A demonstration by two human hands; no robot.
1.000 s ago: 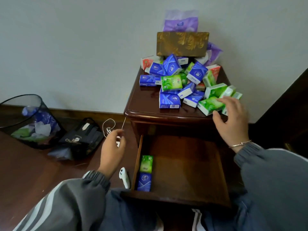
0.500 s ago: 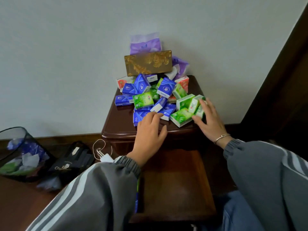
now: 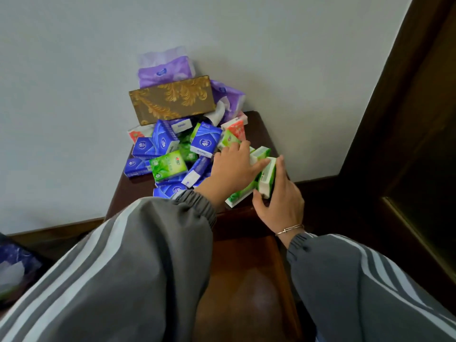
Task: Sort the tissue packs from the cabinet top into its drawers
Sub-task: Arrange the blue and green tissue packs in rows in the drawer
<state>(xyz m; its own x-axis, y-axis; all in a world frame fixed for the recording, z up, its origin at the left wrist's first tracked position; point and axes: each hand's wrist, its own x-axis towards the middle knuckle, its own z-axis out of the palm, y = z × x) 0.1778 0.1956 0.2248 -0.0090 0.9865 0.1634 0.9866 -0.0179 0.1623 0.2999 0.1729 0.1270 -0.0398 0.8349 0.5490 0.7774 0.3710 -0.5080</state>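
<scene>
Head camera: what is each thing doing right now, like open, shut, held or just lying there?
Drawer: pulled open.
Left hand: fingers straight, resting on the green packs.
Right hand: gripping an upright green pack.
Blue packs: lying jumbled on the cabinet top.
Gold tissue box: standing on edge at the back.
Purple pack: open, tissue sticking out.

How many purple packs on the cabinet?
2 purple packs: one upright behind the gold box, one lying at the box's right end. The box may hide more.
</scene>
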